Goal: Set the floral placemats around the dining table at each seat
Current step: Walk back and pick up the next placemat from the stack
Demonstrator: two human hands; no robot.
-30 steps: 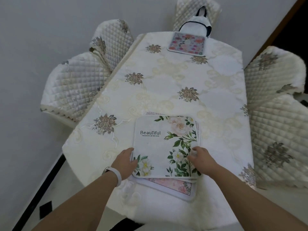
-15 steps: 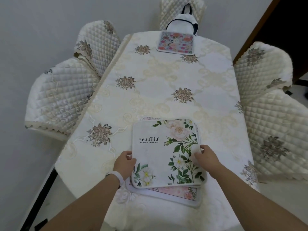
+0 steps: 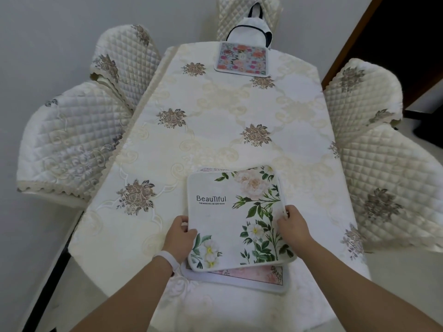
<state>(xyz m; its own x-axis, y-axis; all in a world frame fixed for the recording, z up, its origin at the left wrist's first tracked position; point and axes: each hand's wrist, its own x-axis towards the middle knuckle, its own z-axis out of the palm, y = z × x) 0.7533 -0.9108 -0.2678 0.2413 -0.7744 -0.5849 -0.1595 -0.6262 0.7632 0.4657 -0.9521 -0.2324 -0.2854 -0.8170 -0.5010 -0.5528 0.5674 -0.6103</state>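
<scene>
A white placemat (image 3: 230,212) printed with green leaves, pale flowers and the word "Beautiful" lies on top of a stack at the near end of the table. My left hand (image 3: 178,238) grips its left edge and my right hand (image 3: 293,227) grips its right edge. It sits slightly skewed over a pink floral placemat (image 3: 251,275) whose near edge shows beneath. Another edge of the stack peeks out at the far side. A colourful floral placemat (image 3: 242,58) lies flat at the table's far end.
The table wears a cream embroidered cloth (image 3: 215,111). Quilted covered chairs stand at the left (image 3: 72,144), back left (image 3: 124,58), right (image 3: 388,183) and back right (image 3: 359,92). A white bag (image 3: 249,29) with dark handles sits on the far chair. A dark doorway is at top right.
Both hands have slid from the top placemat's near edge to its sides, and the mat has turned slightly, uncovering more of the pink mat below. My view has shifted rightwards.
</scene>
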